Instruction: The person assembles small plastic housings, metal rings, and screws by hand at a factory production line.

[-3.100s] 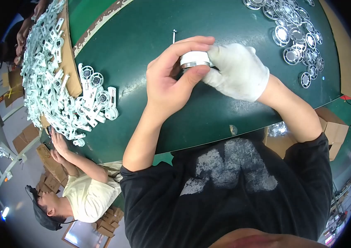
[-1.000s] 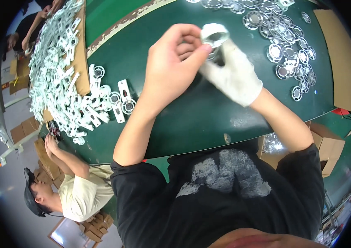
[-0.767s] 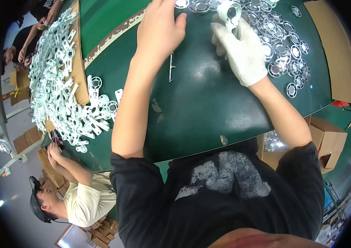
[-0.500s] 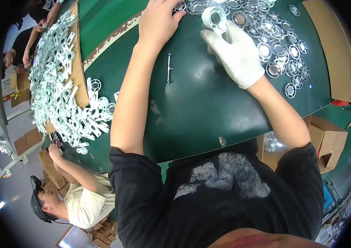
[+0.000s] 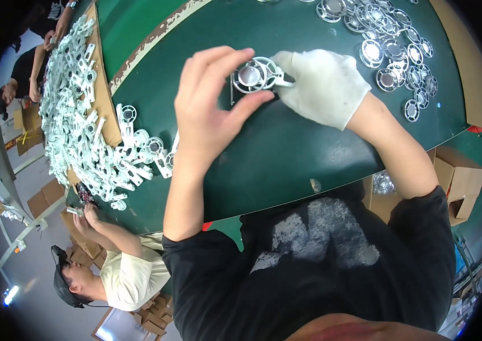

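My bare left hand (image 5: 204, 108) curves its thumb and fingers around a round, spoked silver cover (image 5: 250, 76). The cover lies against the ring end of a pale plastic part with a short handle (image 5: 285, 82). That handle is gripped by my right hand (image 5: 325, 90), which wears a white glove. Both hands meet above the dark green table (image 5: 275, 170). A thin metal rod (image 5: 232, 94) lies on the table beside the left fingers, partly hidden by them. How the cover sits in the ring cannot be made out.
Loose spoked covers (image 5: 391, 48) spread over the table's far right. A large heap of pale handled parts (image 5: 73, 122) lies left, near a cardboard strip (image 5: 104, 74). Cardboard boxes (image 5: 462, 176) stand at right. A co-worker in a cap (image 5: 133, 278) handles parts at lower left.
My left hand has come back from the far covers with one cover, toward me. My right hand has brought the pale part nearer, and the two pieces now meet.
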Demonstrator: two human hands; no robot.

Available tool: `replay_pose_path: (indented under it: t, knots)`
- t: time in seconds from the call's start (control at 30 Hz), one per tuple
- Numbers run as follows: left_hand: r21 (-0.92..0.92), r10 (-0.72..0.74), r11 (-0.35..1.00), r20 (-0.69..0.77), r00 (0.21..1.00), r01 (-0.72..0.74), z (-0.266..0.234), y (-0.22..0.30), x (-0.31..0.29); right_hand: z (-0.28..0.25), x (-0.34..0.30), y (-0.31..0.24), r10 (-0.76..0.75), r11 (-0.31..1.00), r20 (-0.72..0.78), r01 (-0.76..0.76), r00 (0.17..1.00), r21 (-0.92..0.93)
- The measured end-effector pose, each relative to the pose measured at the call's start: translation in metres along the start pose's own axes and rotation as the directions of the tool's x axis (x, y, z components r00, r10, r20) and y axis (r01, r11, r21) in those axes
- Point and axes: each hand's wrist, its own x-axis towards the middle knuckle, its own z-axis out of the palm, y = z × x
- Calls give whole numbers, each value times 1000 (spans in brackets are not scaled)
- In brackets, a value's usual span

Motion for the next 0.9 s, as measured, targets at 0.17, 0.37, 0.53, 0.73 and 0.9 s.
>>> replay_pose_path:
  t: [0.17,0.37,0.53,0.73,0.9]
  knots:
    - [-65,-73,995,-19,997,72,12,1,-20,9,-5,-4,-84,996,-4,84,996,-18]
    - [-43,89,995,-70,994,-92,18,-9,-23,15,-8,-4,-130,990,-38,128,991,-53]
    - [-22,3,1000,-88,996,-5,22,-4,-28,19,-9,-1,-180,982,-64,176,982,-73]
    - [-156,-114,982,-46,992,106,26,-6,-31,20,-9,-1,-196,980,-89,192,977,-59]
    - [-225,-154,965,-68,986,136,31,-6,-33,23,-10,0,-210,976,-127,200,969,-87]
